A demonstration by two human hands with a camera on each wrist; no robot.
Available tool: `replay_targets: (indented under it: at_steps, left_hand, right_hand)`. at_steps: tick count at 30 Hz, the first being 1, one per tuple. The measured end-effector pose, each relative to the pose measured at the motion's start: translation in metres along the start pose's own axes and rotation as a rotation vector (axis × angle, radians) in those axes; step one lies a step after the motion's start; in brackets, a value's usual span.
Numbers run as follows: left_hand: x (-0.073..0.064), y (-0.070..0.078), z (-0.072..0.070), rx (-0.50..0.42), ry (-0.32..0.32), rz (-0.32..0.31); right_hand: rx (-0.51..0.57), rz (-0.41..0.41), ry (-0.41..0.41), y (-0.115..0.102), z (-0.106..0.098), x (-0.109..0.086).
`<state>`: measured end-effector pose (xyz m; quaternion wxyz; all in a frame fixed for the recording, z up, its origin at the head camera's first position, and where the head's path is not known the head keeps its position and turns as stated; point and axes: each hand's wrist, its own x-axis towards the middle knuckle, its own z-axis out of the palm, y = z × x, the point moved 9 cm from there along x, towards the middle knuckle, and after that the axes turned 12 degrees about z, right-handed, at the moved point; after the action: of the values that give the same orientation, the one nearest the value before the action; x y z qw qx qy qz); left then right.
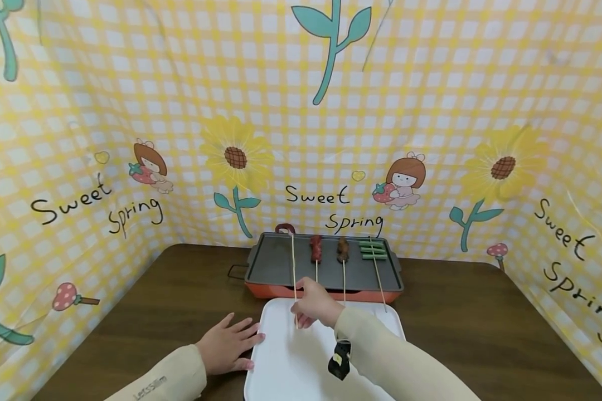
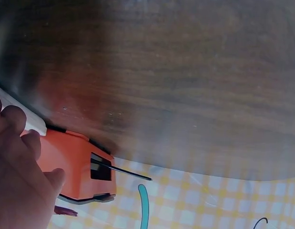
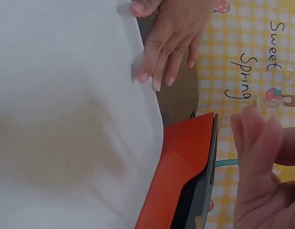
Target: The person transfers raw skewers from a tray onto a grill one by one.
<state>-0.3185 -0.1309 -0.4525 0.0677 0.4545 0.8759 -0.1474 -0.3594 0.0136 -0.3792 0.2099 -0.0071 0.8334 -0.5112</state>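
Note:
My right hand [image 1: 317, 303] pinches the lower part of a skewer [image 1: 294, 262] above the far edge of a white tray [image 1: 301, 362]. A dark red curled piece [image 1: 285, 229] is at the skewer's far end, over the grill's back edge; its kind is unclear. On the dark grill plate [image 1: 271, 267] lie a red meat skewer [image 1: 316, 250], a brown meat skewer [image 1: 343, 252] and a skewer of green pieces [image 1: 373, 250]. My left hand [image 1: 228, 344] has its fingers spread, fingertips at the tray's left edge. In the right wrist view the right fingers [image 3: 259, 152] press together.
The grill has an orange base [image 2: 76, 162] and a thin black wire handle [image 1: 237, 272] on its left. It stands behind the tray on a brown wooden table [image 1: 456, 328]. A yellow checked cloth [image 1: 301, 139] hangs behind and along both sides.

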Motion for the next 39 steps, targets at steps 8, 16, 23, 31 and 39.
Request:
replay_targets:
  at_steps: [8, 16, 23, 31, 39]
  left_hand:
    - [-0.002, 0.002, 0.001, -0.004, 0.05, 0.018]
    - [0.0, 0.003, -0.001, 0.016, 0.051, 0.026]
    - [0.007, 0.002, 0.0, -0.036, 0.048, 0.038]
    - [0.0, -0.003, 0.014, -0.141, 0.042, 0.033]
    - [-0.008, -0.002, 0.019, -0.19, 0.053, 0.006]
  right_hand:
    - [-0.029, 0.013, -0.016, 0.003, -0.001, 0.01]
    - [-0.084, 0.06, -0.049, 0.013, -0.004, 0.014]
    - [-0.071, 0.06, -0.008, 0.021, -0.009, 0.012]
    - [-0.117, 0.057, 0.047, 0.022, 0.0, 0.01]
    - [-0.265, -0.162, 0.237, 0.016, -0.033, -0.026]
